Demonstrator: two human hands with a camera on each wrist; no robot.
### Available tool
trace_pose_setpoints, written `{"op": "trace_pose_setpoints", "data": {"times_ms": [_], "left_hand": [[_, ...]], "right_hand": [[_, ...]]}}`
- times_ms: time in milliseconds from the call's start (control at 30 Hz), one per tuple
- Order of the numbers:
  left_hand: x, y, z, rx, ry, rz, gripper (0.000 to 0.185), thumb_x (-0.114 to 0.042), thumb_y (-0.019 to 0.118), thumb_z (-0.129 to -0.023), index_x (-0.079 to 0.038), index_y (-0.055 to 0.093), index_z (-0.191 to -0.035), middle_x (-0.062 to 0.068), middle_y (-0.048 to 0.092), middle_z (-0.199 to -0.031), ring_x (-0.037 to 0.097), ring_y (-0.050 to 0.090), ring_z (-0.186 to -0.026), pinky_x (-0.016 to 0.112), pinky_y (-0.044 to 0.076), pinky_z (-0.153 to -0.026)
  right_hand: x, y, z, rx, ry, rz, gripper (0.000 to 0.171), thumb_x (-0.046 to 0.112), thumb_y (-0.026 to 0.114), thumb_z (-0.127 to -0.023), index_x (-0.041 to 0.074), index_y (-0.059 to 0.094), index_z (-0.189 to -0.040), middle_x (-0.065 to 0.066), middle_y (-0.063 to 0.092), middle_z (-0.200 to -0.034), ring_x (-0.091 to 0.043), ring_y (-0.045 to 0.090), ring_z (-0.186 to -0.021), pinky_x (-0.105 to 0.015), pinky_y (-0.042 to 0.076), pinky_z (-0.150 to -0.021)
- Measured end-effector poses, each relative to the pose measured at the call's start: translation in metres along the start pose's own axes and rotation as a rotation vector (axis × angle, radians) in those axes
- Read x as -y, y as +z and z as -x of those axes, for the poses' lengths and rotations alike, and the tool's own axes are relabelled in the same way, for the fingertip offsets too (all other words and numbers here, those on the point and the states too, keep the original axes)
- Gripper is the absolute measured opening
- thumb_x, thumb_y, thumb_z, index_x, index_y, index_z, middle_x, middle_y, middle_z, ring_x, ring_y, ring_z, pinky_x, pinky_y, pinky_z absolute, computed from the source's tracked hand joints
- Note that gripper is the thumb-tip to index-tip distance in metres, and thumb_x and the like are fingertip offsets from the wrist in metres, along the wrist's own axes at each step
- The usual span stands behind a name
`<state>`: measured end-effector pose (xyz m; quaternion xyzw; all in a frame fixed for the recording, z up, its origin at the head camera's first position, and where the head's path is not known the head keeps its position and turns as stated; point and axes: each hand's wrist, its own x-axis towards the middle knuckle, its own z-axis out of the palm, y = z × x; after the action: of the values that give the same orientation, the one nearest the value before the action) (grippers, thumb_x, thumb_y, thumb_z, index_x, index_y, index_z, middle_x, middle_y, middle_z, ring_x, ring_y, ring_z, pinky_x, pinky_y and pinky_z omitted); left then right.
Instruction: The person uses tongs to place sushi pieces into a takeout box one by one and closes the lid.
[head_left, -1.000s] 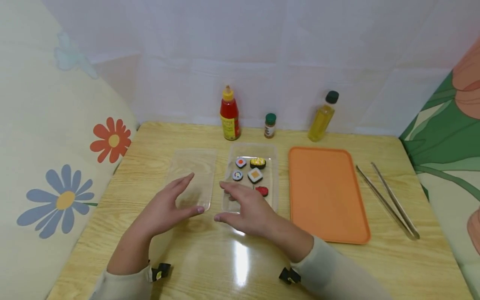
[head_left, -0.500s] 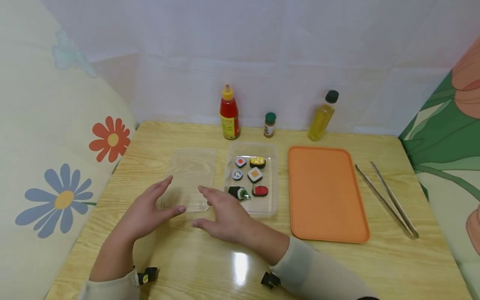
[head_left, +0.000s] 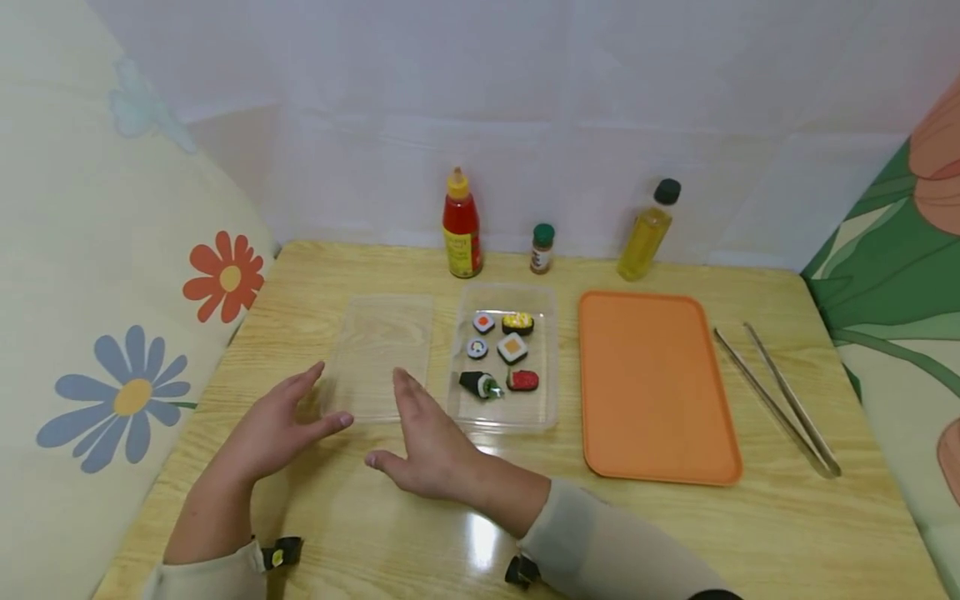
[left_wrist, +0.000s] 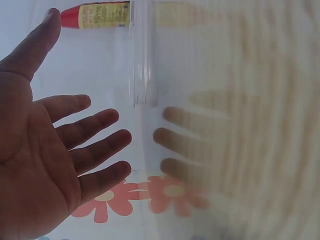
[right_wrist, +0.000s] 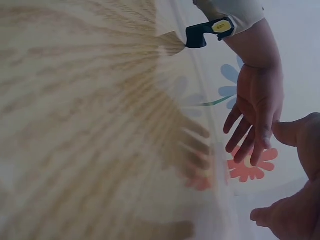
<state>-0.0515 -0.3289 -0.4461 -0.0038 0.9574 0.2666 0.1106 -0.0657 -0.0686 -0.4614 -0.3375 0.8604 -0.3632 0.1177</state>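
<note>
A flat clear plastic lid point(head_left: 382, 350) lies on the wooden table, left of a clear plastic container point(head_left: 551, 358). My left hand point(head_left: 273, 429) hovers at the lid's near left corner, fingers spread and holding nothing; the left wrist view shows the open palm point(left_wrist: 40, 150). Near the lid's front right corner, my right hand point(head_left: 431, 442) is held above the table with fingers extended and thumb apart, also holding nothing. Inside the container sit several sushi pieces, among them a black cone-shaped hand roll point(head_left: 477, 383), a red-topped piece point(head_left: 522, 381) and a yellow-topped one point(head_left: 517, 322).
An orange tray point(head_left: 656, 392) lies right of the container, with metal tongs point(head_left: 780, 400) beyond it. Along the back stand a red sauce bottle point(head_left: 462, 233), a small green-capped spice jar point(head_left: 542, 248) and an oil bottle point(head_left: 647, 233). Cloth walls border the table.
Both hands have moved left, the right one from over the container to beside the lid. The hand roll, covered by the right hand before, is now visible.
</note>
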Motion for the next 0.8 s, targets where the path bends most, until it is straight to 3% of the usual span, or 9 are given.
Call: {"op": "trace_pose_setpoints", "data": {"times_ms": [200, 400, 633, 800], "left_hand": [[0.004, 0.000, 0.000, 0.049, -0.027, -0.003, 0.107, -0.062, 0.071, -0.092, 0.009, 0.028, -0.159, 0.035, 0.035, -0.158, 0.058, 0.031, -0.144, 0.074, 0.029, -0.111], [0.005, 0.000, -0.001, 0.100, -0.050, -0.001, 0.107, -0.063, 0.068, -0.094, 0.012, 0.025, -0.158, 0.033, 0.038, -0.157, 0.057, 0.031, -0.144, 0.073, 0.031, -0.110], [0.004, 0.000, 0.000, 0.115, -0.050, -0.006, 0.106, -0.064, 0.067, -0.093, 0.010, 0.029, -0.158, 0.032, 0.038, -0.158, 0.056, 0.032, -0.144, 0.072, 0.032, -0.110], [0.006, -0.004, 0.005, 0.105, -0.054, -0.037, 0.104, -0.066, 0.065, -0.094, 0.007, 0.029, -0.159, 0.032, 0.038, -0.158, 0.057, 0.035, -0.142, 0.073, 0.036, -0.106]], "right_hand": [[-0.008, 0.015, -0.005, -0.029, 0.079, -0.047, 0.110, 0.045, 0.072, -0.096, 0.002, -0.001, -0.166, -0.023, 0.008, -0.171, -0.029, 0.013, -0.158, -0.038, 0.028, -0.123], [-0.014, 0.021, -0.008, -0.027, 0.180, -0.101, 0.111, 0.046, 0.072, -0.096, 0.007, -0.003, -0.167, -0.024, 0.003, -0.171, -0.037, 0.022, -0.154, -0.043, 0.038, -0.118], [-0.014, 0.022, -0.011, -0.011, 0.200, -0.116, 0.111, 0.048, 0.072, -0.096, 0.007, -0.003, -0.167, -0.023, 0.003, -0.172, -0.037, 0.028, -0.152, -0.042, 0.038, -0.118], [-0.012, 0.021, -0.008, -0.016, 0.144, -0.120, 0.107, 0.045, 0.070, -0.097, 0.002, 0.000, -0.166, -0.025, 0.006, -0.171, -0.035, 0.025, -0.154, -0.040, 0.034, -0.121]]}}
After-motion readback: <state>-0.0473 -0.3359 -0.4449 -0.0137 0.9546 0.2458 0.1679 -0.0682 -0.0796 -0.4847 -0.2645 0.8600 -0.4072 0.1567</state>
